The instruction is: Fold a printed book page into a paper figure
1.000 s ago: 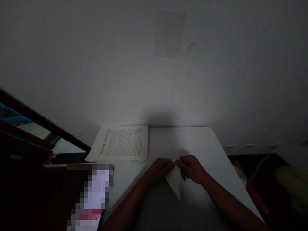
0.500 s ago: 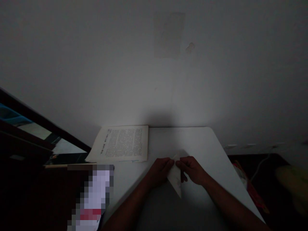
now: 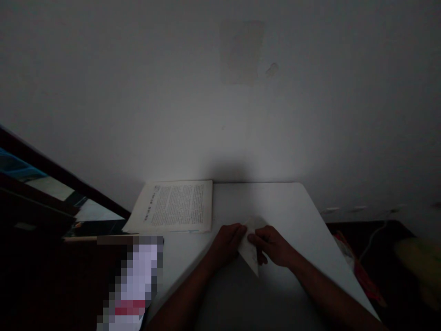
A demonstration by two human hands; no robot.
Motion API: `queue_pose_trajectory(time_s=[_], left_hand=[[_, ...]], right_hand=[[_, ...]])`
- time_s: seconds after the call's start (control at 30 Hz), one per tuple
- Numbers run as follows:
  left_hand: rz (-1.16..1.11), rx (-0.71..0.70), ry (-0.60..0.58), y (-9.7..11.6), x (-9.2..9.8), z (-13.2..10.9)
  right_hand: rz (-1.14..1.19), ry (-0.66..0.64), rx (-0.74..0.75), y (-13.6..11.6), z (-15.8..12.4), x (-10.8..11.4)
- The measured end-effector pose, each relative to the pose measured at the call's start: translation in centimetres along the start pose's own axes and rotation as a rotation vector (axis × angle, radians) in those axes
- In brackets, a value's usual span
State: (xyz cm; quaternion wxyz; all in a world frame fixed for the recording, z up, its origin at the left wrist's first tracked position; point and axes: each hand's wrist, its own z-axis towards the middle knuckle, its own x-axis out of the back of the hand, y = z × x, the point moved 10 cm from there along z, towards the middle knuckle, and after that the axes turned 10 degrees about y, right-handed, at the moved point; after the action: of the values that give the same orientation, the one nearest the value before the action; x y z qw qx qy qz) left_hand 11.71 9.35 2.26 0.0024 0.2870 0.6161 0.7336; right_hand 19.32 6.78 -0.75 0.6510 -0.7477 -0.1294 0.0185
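Both hands have crept a little toward the printed pages (image 3: 174, 207) since a moment ago, and the folded paper's lower point has come up with them, so more of its top flap shows above the knuckles. The left hand (image 3: 227, 241) and right hand (image 3: 274, 246) sit knuckle to knuckle, fingers curled, each pinching the folded paper (image 3: 251, 259) near its upper edge. That paper is a pale triangle resting on the white tabletop (image 3: 275, 202), just right of the printed pages and nearer the person than they are, its tip pointing away from them. The pages themselves lie flat at the tabletop's far left corner, against the grey wall (image 3: 138, 92). The room is dim, so finer creases cannot be made out.
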Motion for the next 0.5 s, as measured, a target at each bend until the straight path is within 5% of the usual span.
queue_pose_trajectory(time_s=[0.5], left_hand=[[-0.023,0.046,0.108,-0.33,0.64,0.02]], right_hand=[[0.057,-0.031,-0.087,0.57,0.28,-0.48]])
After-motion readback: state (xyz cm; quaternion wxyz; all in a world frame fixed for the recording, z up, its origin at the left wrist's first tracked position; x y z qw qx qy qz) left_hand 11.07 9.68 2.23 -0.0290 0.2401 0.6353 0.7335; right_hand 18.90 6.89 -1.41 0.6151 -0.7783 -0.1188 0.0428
